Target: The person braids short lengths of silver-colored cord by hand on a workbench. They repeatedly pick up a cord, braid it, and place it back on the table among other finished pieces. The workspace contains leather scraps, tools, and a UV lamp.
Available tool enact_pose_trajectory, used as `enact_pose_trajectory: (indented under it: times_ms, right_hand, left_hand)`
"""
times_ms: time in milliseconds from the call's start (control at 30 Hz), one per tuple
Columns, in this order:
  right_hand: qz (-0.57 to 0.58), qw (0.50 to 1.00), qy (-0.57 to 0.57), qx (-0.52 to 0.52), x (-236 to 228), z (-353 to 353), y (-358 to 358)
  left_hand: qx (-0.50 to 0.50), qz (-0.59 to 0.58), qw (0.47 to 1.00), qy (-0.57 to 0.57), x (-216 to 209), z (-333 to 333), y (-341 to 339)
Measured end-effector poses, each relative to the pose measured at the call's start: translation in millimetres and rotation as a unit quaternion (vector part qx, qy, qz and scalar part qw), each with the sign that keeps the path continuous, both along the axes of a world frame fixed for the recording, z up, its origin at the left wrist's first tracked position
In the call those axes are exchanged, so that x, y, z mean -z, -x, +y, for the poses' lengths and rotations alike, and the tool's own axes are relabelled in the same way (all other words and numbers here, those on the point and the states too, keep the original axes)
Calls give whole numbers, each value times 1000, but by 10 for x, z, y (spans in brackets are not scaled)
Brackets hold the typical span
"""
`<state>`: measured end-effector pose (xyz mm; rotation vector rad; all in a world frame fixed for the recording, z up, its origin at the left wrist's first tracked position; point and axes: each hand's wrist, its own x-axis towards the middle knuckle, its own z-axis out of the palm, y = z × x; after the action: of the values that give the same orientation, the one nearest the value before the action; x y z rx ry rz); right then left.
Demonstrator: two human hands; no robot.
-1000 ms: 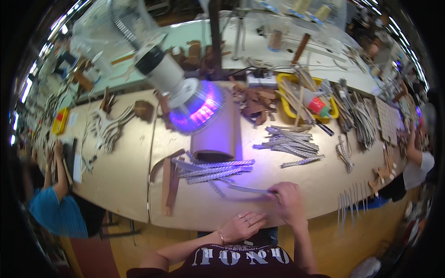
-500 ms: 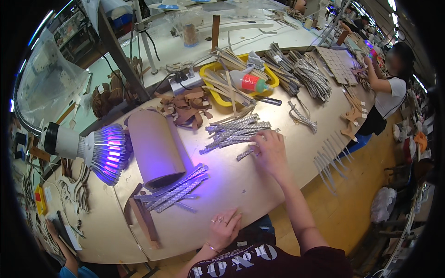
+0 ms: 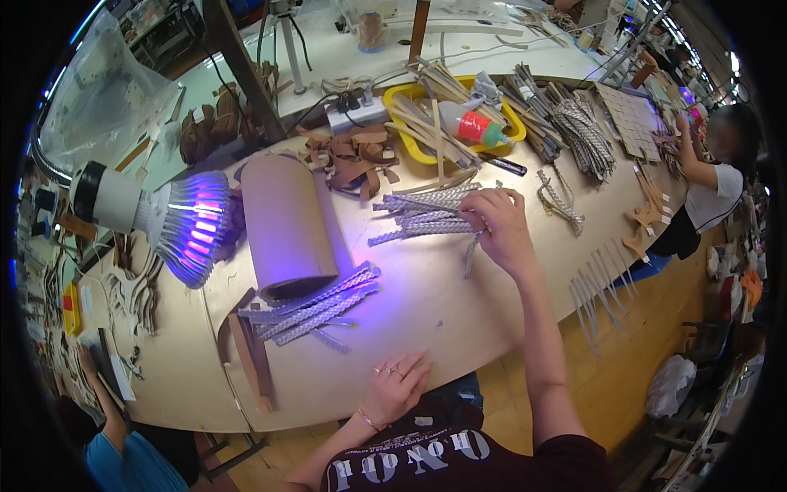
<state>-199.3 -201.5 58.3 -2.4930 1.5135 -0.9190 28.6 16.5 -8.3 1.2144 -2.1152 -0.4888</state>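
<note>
The right hand [image 3: 500, 220] hid the near ends of some braided strips [image 3: 426, 217]; beneath its fingers one hanging strip [image 3: 470, 258] was blurred, its grip unclear. The left hand [image 3: 396, 387] concealed its own palm. Beyond the right hand, flat strips [image 3: 412, 121] covered much of the yellow tray's [image 3: 420, 153] floor. Far left of the left hand, the lower edge cut off a blue-shirted co-worker [image 3: 123, 461].
</note>
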Motion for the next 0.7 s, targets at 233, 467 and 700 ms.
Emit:
enact_pose_trajectory:
  times_ms: [233,467,700]
  right_hand:
    - [-60,964,-244,-88,-301,741,-113]
    - [-47,925,-378,9,123,1221,-266]
    - [-18,915,-375,145,129,1253,190]
  left_hand:
    - [-8,-36,997,64,-123,51,-7]
    - [-59,-143,981,-115,-60,-111,179]
    - [-46,-172,971,-159,-10,-143,199]
